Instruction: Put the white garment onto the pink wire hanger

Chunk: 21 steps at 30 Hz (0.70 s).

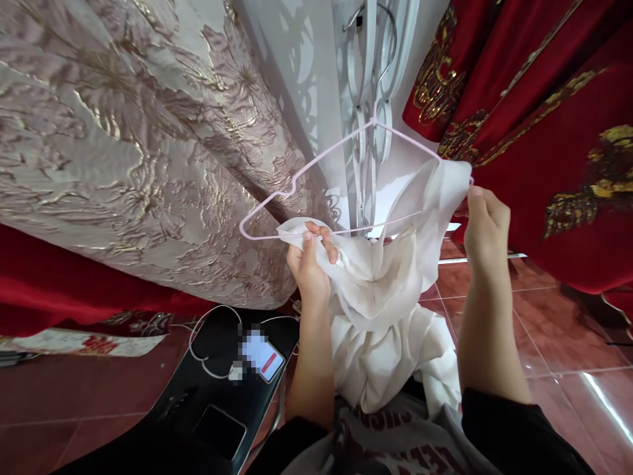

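Note:
A pink wire hanger [332,146] hangs by its metal hook at a white scrolled metal stand. Over its right end lies one shoulder of a sheer white garment [370,297]; the rest droops toward my lap. My left hand [311,264] is closed on the garment's other shoulder, beside the hanger's bottom bar, and the hanger's left end is bare. At the right end of the hanger, my right hand [487,221] pinches the garment's shoulder edge, its fingertips partly hidden.
The white metal stand [363,86] rises ahead. Pale gold floral fabric [148,152] hangs on the left, red fabric with gold embroidery [568,132] on the right. A black bench [168,409] at lower left bears a lit phone [271,363], a dark phone [220,432] and a white cable [198,336].

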Each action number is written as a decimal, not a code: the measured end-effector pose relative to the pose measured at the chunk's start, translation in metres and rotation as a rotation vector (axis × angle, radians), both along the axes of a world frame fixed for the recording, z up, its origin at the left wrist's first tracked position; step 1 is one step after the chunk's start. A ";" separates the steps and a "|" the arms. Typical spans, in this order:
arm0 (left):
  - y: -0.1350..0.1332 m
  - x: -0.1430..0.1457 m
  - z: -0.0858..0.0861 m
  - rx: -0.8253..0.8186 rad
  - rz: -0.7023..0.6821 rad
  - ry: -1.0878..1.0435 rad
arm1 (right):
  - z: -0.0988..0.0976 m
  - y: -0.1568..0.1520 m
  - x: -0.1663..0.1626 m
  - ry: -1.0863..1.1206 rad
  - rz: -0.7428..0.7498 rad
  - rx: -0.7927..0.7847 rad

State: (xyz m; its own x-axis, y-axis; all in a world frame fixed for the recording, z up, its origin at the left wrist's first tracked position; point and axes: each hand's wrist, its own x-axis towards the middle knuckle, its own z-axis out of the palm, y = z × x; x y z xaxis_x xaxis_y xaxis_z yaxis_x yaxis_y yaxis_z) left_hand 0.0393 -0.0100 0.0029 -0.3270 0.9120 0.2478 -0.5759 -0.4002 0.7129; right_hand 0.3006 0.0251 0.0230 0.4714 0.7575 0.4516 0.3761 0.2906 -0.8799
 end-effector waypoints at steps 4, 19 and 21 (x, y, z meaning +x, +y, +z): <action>0.000 0.002 -0.003 -0.013 -0.007 -0.012 | 0.012 -0.009 -0.013 -0.079 0.111 0.034; 0.002 -0.005 -0.005 0.002 0.019 0.058 | 0.053 -0.001 -0.028 0.088 0.537 0.020; 0.004 -0.006 -0.003 -0.011 0.004 0.053 | 0.066 0.001 -0.018 0.152 0.570 0.057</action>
